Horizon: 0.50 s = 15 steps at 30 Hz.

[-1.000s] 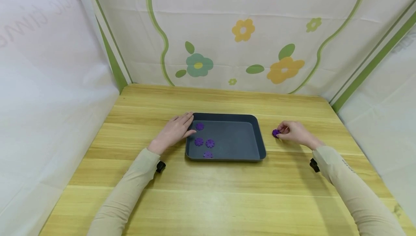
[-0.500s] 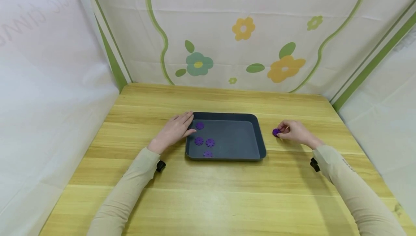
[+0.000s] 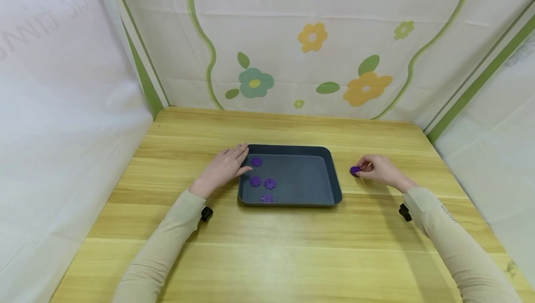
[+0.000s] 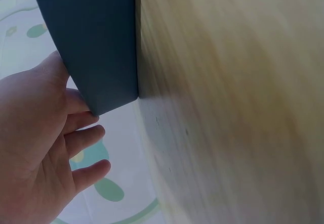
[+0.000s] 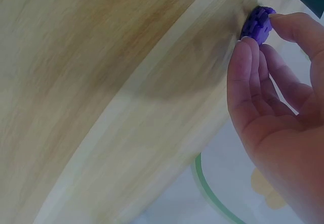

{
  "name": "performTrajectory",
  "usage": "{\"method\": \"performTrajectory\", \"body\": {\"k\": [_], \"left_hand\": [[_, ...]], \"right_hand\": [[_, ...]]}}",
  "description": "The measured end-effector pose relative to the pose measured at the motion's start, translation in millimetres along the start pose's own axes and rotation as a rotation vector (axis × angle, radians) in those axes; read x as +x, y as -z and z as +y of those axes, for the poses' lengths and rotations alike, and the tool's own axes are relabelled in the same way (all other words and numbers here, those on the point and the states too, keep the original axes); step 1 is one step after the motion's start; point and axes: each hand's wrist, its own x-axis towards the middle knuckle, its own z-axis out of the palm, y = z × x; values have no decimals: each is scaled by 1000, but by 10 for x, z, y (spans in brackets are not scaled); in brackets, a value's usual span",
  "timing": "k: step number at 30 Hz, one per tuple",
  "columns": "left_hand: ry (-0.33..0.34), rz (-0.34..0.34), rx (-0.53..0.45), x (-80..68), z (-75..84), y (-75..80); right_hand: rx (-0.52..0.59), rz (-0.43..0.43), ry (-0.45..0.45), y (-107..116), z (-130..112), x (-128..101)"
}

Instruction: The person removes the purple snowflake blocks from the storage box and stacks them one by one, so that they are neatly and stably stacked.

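A dark grey tray [image 3: 326, 154] lies in the middle of the wooden table [image 3: 267, 247] with several purple gear-shaped pieces [image 3: 270, 183] in its left half. My left hand [image 3: 223, 168] rests flat with straight fingers against the tray's left rim [image 4: 101, 57]. To the right of the tray, my right hand [image 3: 376, 169] pinches a small stack of purple gear pieces [image 3: 355, 170] between thumb and fingertips, low on the tabletop. The right wrist view shows the purple stack [image 5: 256, 25] held at my fingertips [image 5: 242, 57].
Cloth walls with a flower print [image 3: 255, 82] stand close behind and at both sides of the table. Bare wood lies in front of the tray and behind it.
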Motion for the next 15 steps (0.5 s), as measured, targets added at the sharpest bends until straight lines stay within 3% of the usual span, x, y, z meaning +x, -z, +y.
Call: {"method": "performTrajectory", "body": {"k": [15], "left_hand": [[-3, -4, 1, 6, 5, 11]], "right_hand": [[-3, -3, 1, 8, -13, -8]]}}
